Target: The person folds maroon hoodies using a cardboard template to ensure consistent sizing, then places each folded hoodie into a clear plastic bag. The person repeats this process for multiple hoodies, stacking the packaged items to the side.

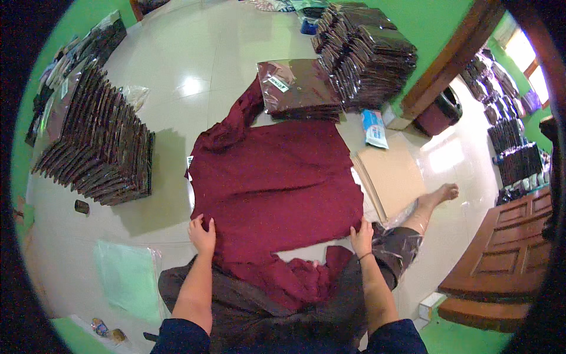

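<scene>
Tiled floor (224, 35) is bordered by green walls (425, 35) | maroon garment (271, 171) is spread centrally upon it | flanked by bagged stack (100, 141) at left, tan boards (396, 177) at right | garment's sides are touched by left hand (202, 237) and right hand (362, 239) | fingers are half curled; whether cloth is pinched cannot be told

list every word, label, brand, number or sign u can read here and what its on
I don't copy out wording, but print shows here:
Angled white label on the top bagged garment: dark print
Blue-and-white packet: print, mostly too small to read
White tag at the maroon garment's left edge: too small
Small white label on the left stack: too blurred
</scene>
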Action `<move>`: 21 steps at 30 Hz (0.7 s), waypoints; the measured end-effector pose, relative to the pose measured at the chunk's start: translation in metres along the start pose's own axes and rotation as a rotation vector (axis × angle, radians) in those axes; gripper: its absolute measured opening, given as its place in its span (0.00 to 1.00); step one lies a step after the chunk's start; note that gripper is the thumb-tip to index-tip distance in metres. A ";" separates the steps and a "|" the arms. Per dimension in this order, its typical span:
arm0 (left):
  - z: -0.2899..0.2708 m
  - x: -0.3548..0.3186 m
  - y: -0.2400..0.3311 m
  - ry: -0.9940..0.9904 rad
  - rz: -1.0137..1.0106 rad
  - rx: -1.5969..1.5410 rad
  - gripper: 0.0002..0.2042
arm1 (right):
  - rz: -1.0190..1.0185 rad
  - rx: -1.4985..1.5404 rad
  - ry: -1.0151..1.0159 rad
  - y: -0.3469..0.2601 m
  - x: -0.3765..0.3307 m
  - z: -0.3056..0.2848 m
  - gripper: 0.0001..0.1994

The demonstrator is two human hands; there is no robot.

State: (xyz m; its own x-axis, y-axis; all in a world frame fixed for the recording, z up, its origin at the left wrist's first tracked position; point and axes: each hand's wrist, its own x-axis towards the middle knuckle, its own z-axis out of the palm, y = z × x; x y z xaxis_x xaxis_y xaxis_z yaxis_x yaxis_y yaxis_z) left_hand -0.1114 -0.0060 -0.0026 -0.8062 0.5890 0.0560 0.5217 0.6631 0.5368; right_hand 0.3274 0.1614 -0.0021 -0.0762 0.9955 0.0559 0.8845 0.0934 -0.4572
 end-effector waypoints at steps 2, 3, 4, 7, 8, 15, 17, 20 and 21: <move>-0.003 0.001 -0.016 0.080 0.005 -0.048 0.16 | 0.003 0.100 -0.006 0.012 0.007 0.000 0.26; -0.003 -0.001 -0.025 0.167 -0.010 -0.017 0.15 | 0.064 0.060 -0.038 0.015 0.011 0.000 0.27; -0.003 -0.004 -0.036 0.293 0.031 0.001 0.15 | 0.128 0.036 -0.074 0.017 0.014 -0.001 0.27; 0.004 -0.015 -0.067 -0.012 -0.126 -0.064 0.17 | 0.271 0.193 -0.147 0.013 0.018 -0.005 0.23; 0.007 -0.017 -0.076 -0.180 -0.248 -0.119 0.17 | 0.222 0.159 -0.089 0.009 0.018 -0.007 0.22; 0.014 -0.014 -0.086 -0.231 -0.417 -0.224 0.18 | -0.009 -0.002 0.064 -0.020 0.022 -0.023 0.15; 0.001 -0.017 -0.074 -0.244 -0.483 -0.348 0.21 | 0.137 0.333 0.047 -0.018 0.030 -0.023 0.12; -0.025 -0.023 -0.055 -0.210 -0.328 -0.408 0.24 | 0.314 0.945 0.058 -0.005 0.035 -0.021 0.07; -0.033 -0.026 -0.050 -0.202 -0.248 -0.429 0.24 | 0.250 0.914 0.049 0.002 0.034 -0.021 0.07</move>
State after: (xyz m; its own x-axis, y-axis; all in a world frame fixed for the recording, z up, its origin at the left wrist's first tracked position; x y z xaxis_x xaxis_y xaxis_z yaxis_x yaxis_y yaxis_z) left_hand -0.1258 -0.0694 -0.0029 -0.7992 0.5437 -0.2562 0.1278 0.5702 0.8115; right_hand 0.3362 0.1946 0.0178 0.1041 0.9885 -0.1099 0.1682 -0.1264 -0.9776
